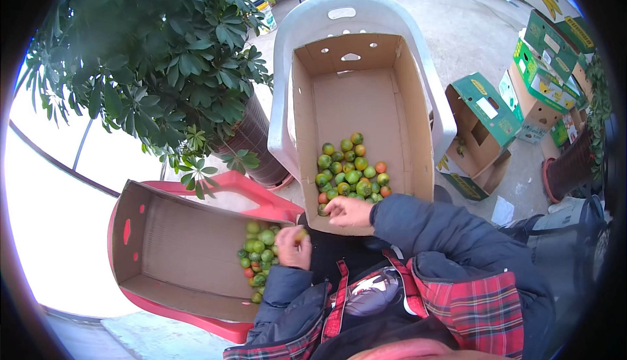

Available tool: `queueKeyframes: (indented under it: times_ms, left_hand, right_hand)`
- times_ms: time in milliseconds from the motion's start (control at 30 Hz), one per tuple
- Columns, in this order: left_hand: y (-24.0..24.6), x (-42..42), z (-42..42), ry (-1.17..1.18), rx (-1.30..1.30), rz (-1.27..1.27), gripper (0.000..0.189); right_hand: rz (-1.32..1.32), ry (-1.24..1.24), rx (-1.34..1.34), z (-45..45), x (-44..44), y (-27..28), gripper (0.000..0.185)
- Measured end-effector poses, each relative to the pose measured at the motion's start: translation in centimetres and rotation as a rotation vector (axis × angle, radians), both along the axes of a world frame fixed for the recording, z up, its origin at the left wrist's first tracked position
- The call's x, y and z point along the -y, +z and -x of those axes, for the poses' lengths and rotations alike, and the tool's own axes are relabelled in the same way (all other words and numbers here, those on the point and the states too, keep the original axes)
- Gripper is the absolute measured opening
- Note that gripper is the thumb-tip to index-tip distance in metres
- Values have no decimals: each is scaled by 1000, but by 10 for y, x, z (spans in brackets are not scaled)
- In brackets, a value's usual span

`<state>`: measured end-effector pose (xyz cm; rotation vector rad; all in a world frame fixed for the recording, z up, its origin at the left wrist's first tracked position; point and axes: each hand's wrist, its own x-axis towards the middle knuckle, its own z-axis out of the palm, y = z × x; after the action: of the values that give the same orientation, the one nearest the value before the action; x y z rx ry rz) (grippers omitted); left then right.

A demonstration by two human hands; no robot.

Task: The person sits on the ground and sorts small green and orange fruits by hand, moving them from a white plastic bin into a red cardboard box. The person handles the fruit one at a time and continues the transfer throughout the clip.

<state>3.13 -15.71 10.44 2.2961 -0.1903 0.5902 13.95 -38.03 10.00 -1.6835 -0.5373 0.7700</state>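
Observation:
My left hand [293,248] is over the near end of a cardboard box [191,247] on the left, its fingers closed around a yellowish tomato [301,235]. Beneath and beside it lie several green tomatoes [267,236], with a few reddish ones among them. My right hand [349,211] reaches into the near end of a second cardboard box [360,98] in front of me. Its fingertips are at a dark green tomato [323,209]; whether they grip it is unclear. Green, orange and red tomatoes [351,176] are heaped just beyond that hand.
A pale plastic armchair [289,31] bears the front box, and a red plastic chair [235,328] bears the left one. A leafy potted plant [196,61] overhangs the gap between them. Green cardboard boxes [490,105] stand at right, beside a stack of banana boxes [546,76].

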Motion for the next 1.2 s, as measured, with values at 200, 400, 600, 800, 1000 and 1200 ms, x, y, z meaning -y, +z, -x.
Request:
queueKeyframes:
  times_ms: [200, 400, 600, 800, 1000, 1200]
  left_hand:
    - [-22, -29, 2, 370, -232, 183, 80]
    - [-21, -2, 6, 209, -292, 107, 76]
    - [-23, -2, 6, 166, -274, 99, 68]
    - [-24, 3, 4, 27, -348, 70, 63]
    - [-23, 1, 10, 36, -331, 57, 64]
    - [-11, 23, 10, -156, -294, 105, 73]
  right_hand:
    - [737, -560, 491, -56, 88, -80, 41]
    - [1007, -404, 55, -50, 105, -79, 48]
    - [736, -653, 206, -60, 103, -123, 56]
    - [769, -641, 172, -67, 120, -143, 56]
    - [819, -539, 112, -54, 93, -68, 54]
    - [37, -136, 19, -12, 17, -51, 49]
